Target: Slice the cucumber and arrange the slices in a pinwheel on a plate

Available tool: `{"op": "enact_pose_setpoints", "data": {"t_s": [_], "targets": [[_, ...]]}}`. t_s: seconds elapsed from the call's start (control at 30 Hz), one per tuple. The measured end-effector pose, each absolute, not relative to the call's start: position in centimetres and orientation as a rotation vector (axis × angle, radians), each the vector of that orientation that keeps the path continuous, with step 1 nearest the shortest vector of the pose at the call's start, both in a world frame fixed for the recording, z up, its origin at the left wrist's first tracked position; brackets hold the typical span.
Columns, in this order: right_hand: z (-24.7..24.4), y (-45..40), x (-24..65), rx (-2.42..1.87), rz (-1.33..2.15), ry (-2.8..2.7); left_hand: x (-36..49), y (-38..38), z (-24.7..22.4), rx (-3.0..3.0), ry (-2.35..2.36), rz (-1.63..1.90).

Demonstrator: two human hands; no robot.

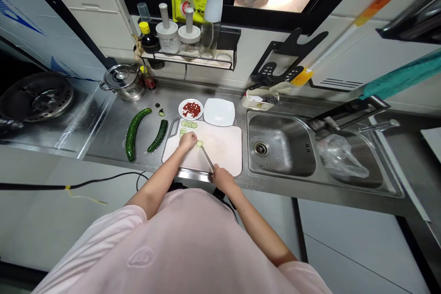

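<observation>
My right hand point(223, 178) is closed round the handle of a kitchen knife point(208, 158), whose blade points away and to the left over the white cutting board point(223, 147). A round cucumber slice point(199, 144) is at the blade's tip. Just left of it is my left hand point(188, 141), its fingers bent together; whatever they hold is hidden. Several cut cucumber slices point(189, 124) lie in a row near the board's far left corner, and more lie partly behind my left hand. Two whole-looking cucumbers, a long one point(135, 133) and a shorter one point(158, 136), rest left of the board.
Behind the board stand a plate of chopped red pieces point(191, 110) and a white plate point(219, 112). A double sink point(281, 144) is to the right, with a plastic bag point(341, 156). A lidded pot point(124, 82) and a wok point(36, 96) stand left. Seasoning jars point(167, 38) fill a wall rack.
</observation>
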State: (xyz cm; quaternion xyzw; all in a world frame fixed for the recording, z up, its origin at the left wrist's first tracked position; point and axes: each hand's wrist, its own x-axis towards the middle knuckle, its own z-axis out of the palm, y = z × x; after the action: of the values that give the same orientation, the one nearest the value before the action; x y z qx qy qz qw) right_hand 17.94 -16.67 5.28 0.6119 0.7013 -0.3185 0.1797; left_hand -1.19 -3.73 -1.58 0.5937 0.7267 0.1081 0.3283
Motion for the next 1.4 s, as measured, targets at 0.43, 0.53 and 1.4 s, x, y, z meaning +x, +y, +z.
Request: {"op": "enact_pose_setpoints", "data": {"t_s": [0.43, 0.53, 1.4], "targets": [[5.5, -14.5, 16.5, 1.740, -0.902, 1.994, -1.2, -3.7, -1.7, 1.554, 1.913, 0.260], [5.5, -14.5, 16.6, 1.729, -0.913, 1.984, -1.2, -3.7, -1.5, 1.550, 1.911, 0.260], [5.6, -15.7, 17.1, 1.757, -0.921, 1.981, -1.1, -3.8, -1.2, 1.557, 1.902, 0.290]]}}
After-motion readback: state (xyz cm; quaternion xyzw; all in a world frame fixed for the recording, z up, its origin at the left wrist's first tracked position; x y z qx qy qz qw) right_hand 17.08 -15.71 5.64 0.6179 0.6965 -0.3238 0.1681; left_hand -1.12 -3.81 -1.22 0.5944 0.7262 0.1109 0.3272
